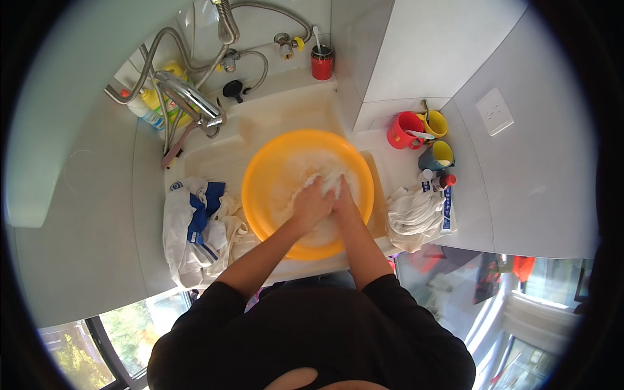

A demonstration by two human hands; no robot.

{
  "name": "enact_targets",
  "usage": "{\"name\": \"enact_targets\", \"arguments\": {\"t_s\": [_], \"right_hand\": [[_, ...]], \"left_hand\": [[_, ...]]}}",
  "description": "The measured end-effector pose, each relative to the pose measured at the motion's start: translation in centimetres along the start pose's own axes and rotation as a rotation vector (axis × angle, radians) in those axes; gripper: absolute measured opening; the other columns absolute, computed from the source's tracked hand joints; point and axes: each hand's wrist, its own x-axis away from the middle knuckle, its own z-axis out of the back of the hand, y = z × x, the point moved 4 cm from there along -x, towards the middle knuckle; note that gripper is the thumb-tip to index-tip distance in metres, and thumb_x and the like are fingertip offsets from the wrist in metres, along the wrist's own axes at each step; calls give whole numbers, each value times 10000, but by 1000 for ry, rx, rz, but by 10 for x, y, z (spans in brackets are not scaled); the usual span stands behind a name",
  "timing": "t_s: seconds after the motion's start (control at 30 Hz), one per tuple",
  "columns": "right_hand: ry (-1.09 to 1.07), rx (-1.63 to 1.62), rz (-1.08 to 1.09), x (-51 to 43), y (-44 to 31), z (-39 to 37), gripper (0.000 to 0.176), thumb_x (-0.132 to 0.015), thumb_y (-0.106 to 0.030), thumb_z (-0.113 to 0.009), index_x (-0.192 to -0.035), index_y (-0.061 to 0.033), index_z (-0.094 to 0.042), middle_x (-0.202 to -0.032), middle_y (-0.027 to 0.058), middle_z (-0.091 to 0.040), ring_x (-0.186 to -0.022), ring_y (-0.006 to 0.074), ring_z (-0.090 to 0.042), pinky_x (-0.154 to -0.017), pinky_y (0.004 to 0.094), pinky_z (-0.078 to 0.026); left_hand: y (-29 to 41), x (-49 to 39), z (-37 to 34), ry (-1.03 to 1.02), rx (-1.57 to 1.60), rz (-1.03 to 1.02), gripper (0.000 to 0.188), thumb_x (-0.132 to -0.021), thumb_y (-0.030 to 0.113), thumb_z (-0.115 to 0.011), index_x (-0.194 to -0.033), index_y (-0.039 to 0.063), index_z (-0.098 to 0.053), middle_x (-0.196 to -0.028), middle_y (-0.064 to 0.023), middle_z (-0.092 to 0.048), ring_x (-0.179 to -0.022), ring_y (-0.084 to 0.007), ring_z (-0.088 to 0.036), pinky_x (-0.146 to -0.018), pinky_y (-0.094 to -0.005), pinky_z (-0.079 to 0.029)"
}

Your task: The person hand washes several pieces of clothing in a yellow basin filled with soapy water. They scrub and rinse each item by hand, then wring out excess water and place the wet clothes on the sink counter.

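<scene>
A round orange-yellow plastic basin of cloudy, sudsy water sits in the pale sink. Both of my hands are down inside it, close together near its middle. Wet white cloth shows at the fingertips, partly under the water. My left hand lies over the cloth with its fingers curled onto it. Beside it, my right hand grips the cloth too, its fingers partly hidden by cloth and suds. How far the cloth spreads below the surface cannot be seen.
White and blue clothing is heaped left of the basin. On the right ledge are folded white cloth, a toothpaste tube, a red mug and other cups. A chrome faucet with hoses stands back left; a red can holds a toothbrush.
</scene>
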Motion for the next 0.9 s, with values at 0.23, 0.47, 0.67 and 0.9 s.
{"name": "enact_targets", "arguments": {"t_s": [0.23, 0.47, 0.67, 0.9], "right_hand": [[151, 136, 83, 13, 21, -10, 422, -1036, -419, -478, -1340, -137, -552, -1187, 104, -668, -1008, 251, -676, -871, 399, -573], [537, 510, -25, 11, -26, -8, 414, -1026, -346, -503, -1380, -133, -539, -1184, 86, -670, -1043, 222, -667, -895, 408, -551], [483, 388, 264, -5, -32, 23, 453, -985, -314, -575, -1407, -169, -499, -1245, 67, -612, -1047, 248, -638, -880, 460, -536], [483, -54, -48, 5, -5, 2, 438, -983, -322, -577, -1386, -160, -526, -1309, 79, -619, -1150, 279, -619, -961, 478, -530]], "left_hand": [[7, -7, 13, 101, -203, -82, 393, -926, 430, -582, -1044, 63, -657, -851, -230, -708, -828, -411, -702, -727, -516, -556], [-67, -71, 46, 189, -371, 86, 400, -891, 328, -646, -1179, 55, -594, -1206, -231, -625, -1082, -398, -626, -836, -503, -540], [-72, -44, 2, 2, -580, -358, 631, -864, 296, -700, -1434, 161, -468, -1404, -221, -487, -1260, -412, -495, -991, -537, -462], [-51, -64, 1, -148, -327, 67, 505, -958, 406, -550, -1388, 147, -500, -1025, -221, -712, -927, -406, -692, -831, -496, -541]]}}
